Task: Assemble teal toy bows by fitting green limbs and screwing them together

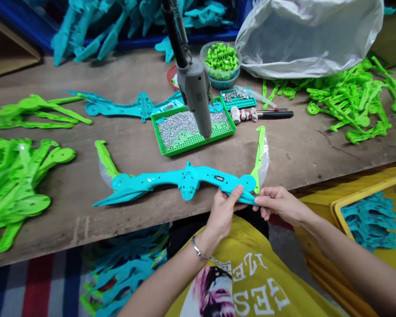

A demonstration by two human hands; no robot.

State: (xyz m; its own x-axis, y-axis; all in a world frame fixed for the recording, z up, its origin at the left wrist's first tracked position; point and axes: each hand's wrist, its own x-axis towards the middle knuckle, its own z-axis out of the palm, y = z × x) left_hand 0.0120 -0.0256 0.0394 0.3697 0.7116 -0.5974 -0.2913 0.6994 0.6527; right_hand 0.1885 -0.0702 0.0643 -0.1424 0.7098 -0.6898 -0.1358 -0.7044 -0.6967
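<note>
Wooden bench [293, 160] fills the room's working side, a white bag [310, 39] slumped open at the back and a blue bin [41, 35] of turquoise parts beyond. A heap of green parts [16, 180] lies loose at the left end. Nearest the worker: a turquoise bow-shaped body [165, 179], lying lengthwise along the front of the bench, its right end out at the near edge. From its ends stand a left green limb [106, 158] and a right green limb [260, 154], both tilted outward. Grey driver [196, 94] hangs over the green tray [198, 149], untouched. Left hand [221, 211] clamps the body's right end, thumb flat on top, fingers curled below; right hand [280, 204] pinches the tapered tip between thumb and forefinger, just below the foot of the right limb. What the lower fingers do under the piece I can't make out; the body hides them. Looks to me like work on fit or alignment at that end. To do it well, I'd let the left hand bear the load and keep the right pinch light, since a thin tip probably flexes; press evenly rather than twist, and mind that the right limb isn't knocked sideways. Better, too, to rest the middle firmly on the wood. Smallest last: green caps [221, 57] in a tub, silver screws [178, 130] in the tray, clear of both hands.
</note>
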